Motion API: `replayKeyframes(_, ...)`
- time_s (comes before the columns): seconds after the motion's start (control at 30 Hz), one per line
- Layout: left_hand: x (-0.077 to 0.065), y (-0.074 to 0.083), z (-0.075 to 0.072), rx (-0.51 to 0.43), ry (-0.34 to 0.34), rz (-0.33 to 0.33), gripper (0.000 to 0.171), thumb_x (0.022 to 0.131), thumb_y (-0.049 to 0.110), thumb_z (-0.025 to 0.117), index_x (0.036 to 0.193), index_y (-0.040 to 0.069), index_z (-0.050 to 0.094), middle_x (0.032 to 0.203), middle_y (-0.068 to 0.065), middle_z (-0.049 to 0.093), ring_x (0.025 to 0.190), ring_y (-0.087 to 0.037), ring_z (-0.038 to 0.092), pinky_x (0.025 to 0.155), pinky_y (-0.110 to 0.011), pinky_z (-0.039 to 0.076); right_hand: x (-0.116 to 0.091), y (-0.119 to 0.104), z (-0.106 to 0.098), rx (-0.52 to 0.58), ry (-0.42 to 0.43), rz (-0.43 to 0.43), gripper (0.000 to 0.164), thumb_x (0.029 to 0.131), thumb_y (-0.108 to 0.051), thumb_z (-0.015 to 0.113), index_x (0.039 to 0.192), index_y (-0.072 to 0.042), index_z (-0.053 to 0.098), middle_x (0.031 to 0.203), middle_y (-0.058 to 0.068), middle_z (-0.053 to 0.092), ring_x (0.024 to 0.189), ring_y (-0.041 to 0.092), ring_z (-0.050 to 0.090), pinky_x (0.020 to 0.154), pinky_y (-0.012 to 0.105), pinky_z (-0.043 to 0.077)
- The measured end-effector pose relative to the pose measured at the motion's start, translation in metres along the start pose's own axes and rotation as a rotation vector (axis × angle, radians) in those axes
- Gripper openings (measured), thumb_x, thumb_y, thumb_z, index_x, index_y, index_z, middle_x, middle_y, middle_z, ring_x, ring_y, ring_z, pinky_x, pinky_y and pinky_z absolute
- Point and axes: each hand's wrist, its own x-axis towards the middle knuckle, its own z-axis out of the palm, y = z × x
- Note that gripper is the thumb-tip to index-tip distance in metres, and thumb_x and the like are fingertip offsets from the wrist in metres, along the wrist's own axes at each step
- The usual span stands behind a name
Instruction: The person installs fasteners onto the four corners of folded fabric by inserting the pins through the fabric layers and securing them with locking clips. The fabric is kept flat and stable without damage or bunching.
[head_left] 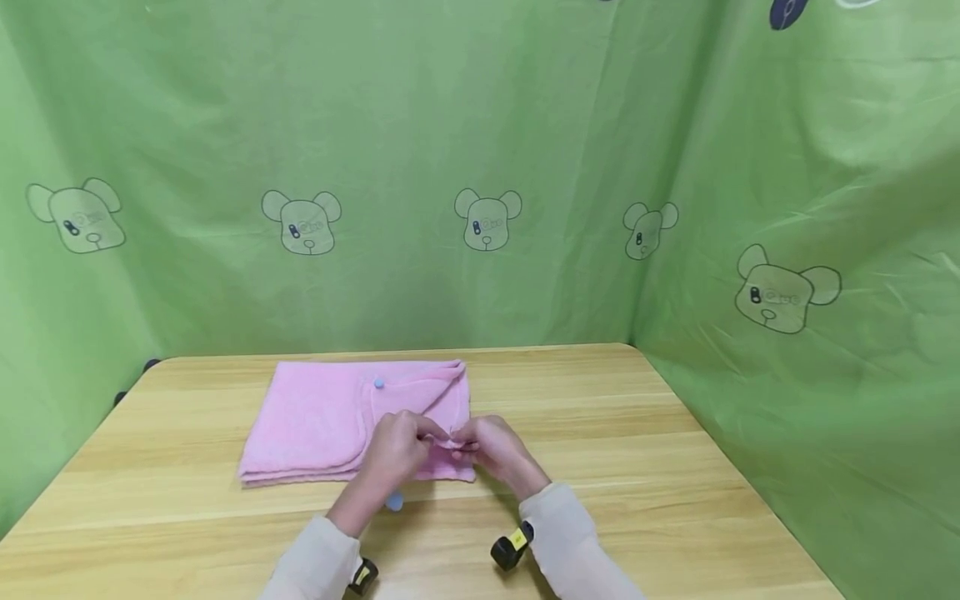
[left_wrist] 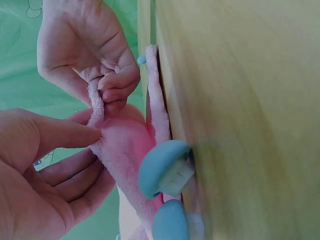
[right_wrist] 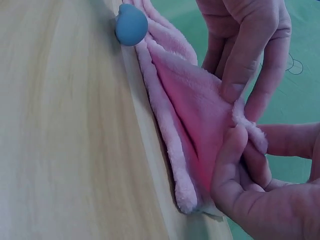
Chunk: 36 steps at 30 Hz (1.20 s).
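A folded pink plush cloth (head_left: pixel 307 421) lies on the table, its right part rumpled and lifted at the front. My left hand (head_left: pixel 397 450) pinches the lifted edge between thumb and fingers. Right beside it, my right hand (head_left: pixel 495 446) grips the same edge, fingertips close to the left ones. The right wrist view shows the pinched fold (right_wrist: pixel 247 127) raised off the layer below. A blue mushroom-shaped piece with a white stem (left_wrist: pixel 167 167) is at the cloth's near side, with a second blue piece (left_wrist: pixel 170 220) beside it. Another small blue piece (head_left: pixel 378 383) sits on the cloth farther back.
The wooden table (head_left: pixel 600 467) extends to both sides of the cloth. Green curtains (head_left: pixel 375 125) with bear outlines hang behind and along the sides. Black devices are worn at the left wrist (head_left: pixel 364 575) and right wrist (head_left: pixel 512 550).
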Motion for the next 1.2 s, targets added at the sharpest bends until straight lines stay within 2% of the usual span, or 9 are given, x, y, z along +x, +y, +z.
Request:
replayKeyframes(0.2,0.0,0.0,-0.003,-0.008,-0.003,-0.009,0.029,0.072,-0.012,0.065,0.082,0.012,0.077,0.08,-0.001,0.073,0.053,-0.005,0.051,0.054,-0.026,0.048,0.002,0.0,0.001,0.031,0.026,0.019,0.008,0.078,0.005,0.058,0.085,0.007,0.063,0.073,0.009,0.061,0.062,0.016,0.059,0.06,0.022,0.055)
replayKeyframes(0.37,0.001,0.005,-0.015,0.031,-0.032,-0.024,0.014,0.074,-0.004,0.074,0.079,0.01,0.074,0.074,-0.002,0.071,0.058,-0.008,0.057,0.059,-0.029,0.053,0.002,0.001,-0.001,0.046,0.036,0.032,0.021,0.081,0.003,0.061,0.098,0.015,0.059,0.075,0.01,0.064,0.062,0.016,0.062,0.061,0.022,0.056)
replayKeyframes(0.47,0.0,0.011,-0.027,0.076,-0.122,-0.059,0.012,0.073,0.002,0.076,0.072,0.012,0.07,0.068,0.002,0.066,0.059,-0.011,0.058,0.061,-0.033,0.054,0.001,0.0,-0.002,0.058,0.026,0.031,0.029,0.082,0.002,0.062,0.105,0.018,0.056,0.078,0.013,0.066,0.064,0.016,0.063,0.062,0.023,0.057)
replayKeyframes(0.63,-0.007,0.021,-0.046,0.132,-0.401,-0.145,0.015,0.066,-0.002,0.071,0.07,0.011,0.066,0.064,0.002,0.06,0.056,-0.016,0.056,0.055,-0.033,0.052,0.001,-0.001,-0.003,0.067,0.007,0.036,0.033,0.086,0.002,0.062,0.113,0.018,0.054,0.087,0.016,0.067,0.068,0.016,0.064,0.065,0.024,0.057)
replayKeyframes(0.73,-0.012,0.026,-0.049,0.161,-0.511,-0.212,0.02,0.061,-0.007,0.069,0.072,0.009,0.063,0.062,0.001,0.058,0.051,-0.017,0.057,0.049,-0.032,0.053,0.0,-0.002,-0.004,0.069,0.005,0.04,0.035,0.087,0.002,0.062,0.116,0.019,0.053,0.087,0.016,0.068,0.069,0.016,0.064,0.066,0.024,0.057)
replayKeyframes(0.87,-0.016,0.03,-0.046,0.237,-0.545,-0.237,0.028,0.056,-0.008,0.071,0.069,0.012,0.058,0.063,0.002,0.056,0.052,-0.017,0.054,0.071,-0.042,0.052,0.0,-0.002,-0.004,0.07,0.001,0.037,0.035,0.088,0.002,0.062,0.117,0.019,0.053,0.086,0.015,0.069,0.07,0.017,0.065,0.067,0.024,0.057)
replayKeyframes(0.93,-0.017,0.031,-0.044,0.278,-0.552,-0.232,0.03,0.055,-0.008,0.074,0.068,0.013,0.055,0.063,0.003,0.056,0.056,-0.017,0.052,0.083,-0.049,0.045,0.0,-0.002,-0.003,0.068,-0.007,0.035,0.036,0.088,0.002,0.062,0.118,0.02,0.052,0.086,0.015,0.069,0.07,0.017,0.065,0.068,0.024,0.057)
replayKeyframes(1.0,-0.018,0.031,-0.042,0.318,-0.571,-0.221,0.031,0.056,-0.006,0.075,0.068,0.014,0.055,0.063,0.004,0.055,0.059,-0.018,0.05,0.087,-0.052,0.04,0.0,-0.002,-0.003,0.064,-0.012,0.034,0.037,0.088,0.002,0.062,0.119,0.02,0.051,0.086,0.015,0.069,0.071,0.017,0.065,0.068,0.024,0.057)
replayKeyframes(1.2,-0.02,0.03,-0.038,0.369,-0.606,-0.236,0.032,0.058,-0.006,0.077,0.074,0.015,0.058,0.068,0.005,0.056,0.062,-0.018,0.051,0.081,-0.047,0.042,0.0,-0.002,-0.002,0.061,-0.025,0.031,0.038,0.088,0.002,0.061,0.119,0.021,0.05,0.086,0.013,0.068,0.07,0.016,0.064,0.067,0.023,0.057)
